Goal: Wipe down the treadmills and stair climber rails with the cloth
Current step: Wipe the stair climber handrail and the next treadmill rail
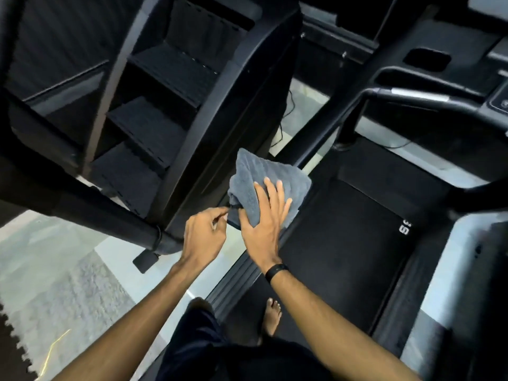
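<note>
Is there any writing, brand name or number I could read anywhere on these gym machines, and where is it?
White marking on the black treadmill belt: partly cut off and sideways, perhaps "S" or "G" shapes; not readable as a word.
Control panel at the right edge: a small button or symbol, too blurred to read.
Stair climber, grey cloth, black wristband: no text visible.
</note>
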